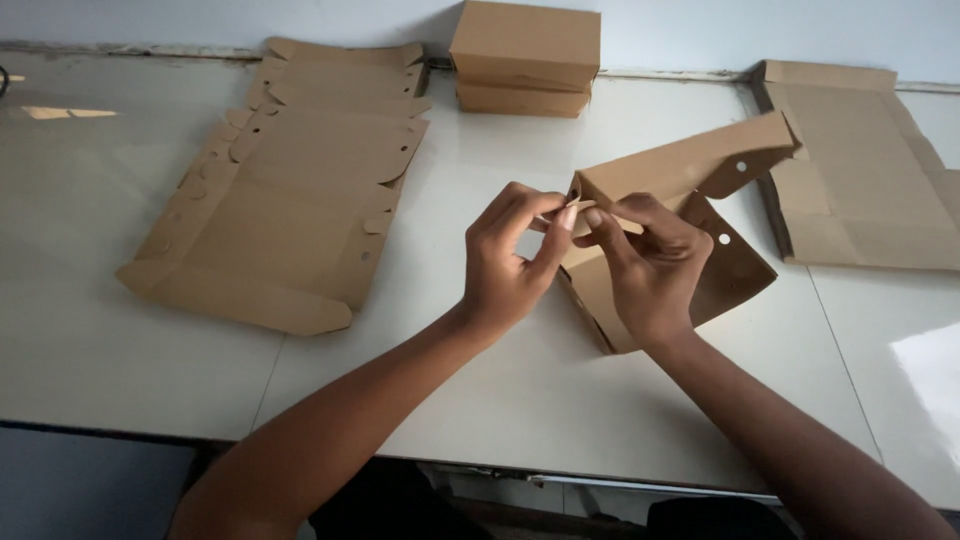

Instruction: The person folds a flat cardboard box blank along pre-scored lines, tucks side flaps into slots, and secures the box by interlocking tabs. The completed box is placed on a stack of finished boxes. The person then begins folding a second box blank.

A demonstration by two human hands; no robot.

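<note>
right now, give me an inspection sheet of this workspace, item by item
surface: white tabletop, glossy, glare patch at right.
job's things: half-folded brown cardboard box blank, flaps up, small round holes in them.
clutter: stack of flat brown cardboard blanks at left; two closed brown cardboard boxes stacked at the back; another flat cardboard sheet at right.
hands: left hand and right hand both pinch a small tab at the near corner of the half-folded blank.
cables: nothing seen.
surroundings: pale wall behind the table; dark area under the front edge.
</note>
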